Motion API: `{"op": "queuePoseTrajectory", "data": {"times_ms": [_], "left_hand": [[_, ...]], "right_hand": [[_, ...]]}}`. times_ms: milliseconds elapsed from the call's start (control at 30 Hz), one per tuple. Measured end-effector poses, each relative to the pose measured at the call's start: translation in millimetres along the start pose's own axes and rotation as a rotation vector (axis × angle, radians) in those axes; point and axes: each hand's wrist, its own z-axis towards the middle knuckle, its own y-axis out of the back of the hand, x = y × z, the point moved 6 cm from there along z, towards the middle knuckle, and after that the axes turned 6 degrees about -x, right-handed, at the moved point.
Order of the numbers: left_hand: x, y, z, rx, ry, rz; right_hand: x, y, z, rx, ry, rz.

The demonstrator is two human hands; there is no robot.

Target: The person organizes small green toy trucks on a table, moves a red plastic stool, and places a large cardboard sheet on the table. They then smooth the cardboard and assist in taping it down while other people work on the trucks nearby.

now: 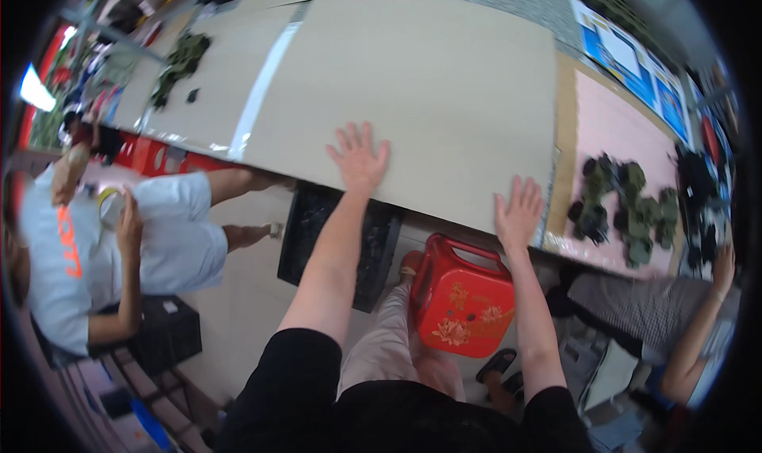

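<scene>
A large tan cardboard sheet (444, 80) covers the tabletop in front of me. My left hand (359, 159) lies flat on it near the front edge, palm down with the fingers spread. Further right, at the sheet's front right corner, my right hand (520, 211) rests with its fingers stretched out. Neither hand holds anything. A strip of clear shiny tape (266, 88) runs across the cardboard to the left of my left hand.
Below the table edge stand a red plastic stool (464, 306) and a black crate (337, 239). Dark green pieces (631, 207) lie on a pink-topped board (603, 120) at right. Someone at left holds a tape roll (112, 207); another person's arm (698, 342) is at right.
</scene>
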Motion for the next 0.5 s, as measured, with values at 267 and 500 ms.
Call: {"op": "queuePoseTrajectory", "data": {"times_ms": [267,500], "left_hand": [[-1.3,-3.0,0.9,0.063,0.009,0.019],[3.4,-4.8,-2.4,0.052,-0.035,0.032]], "right_hand": [[-4.5,4.7,2.3,-0.066,-0.053,0.148],[-5.4,3.3,-7.6,-0.157,-0.034,0.173]]}}
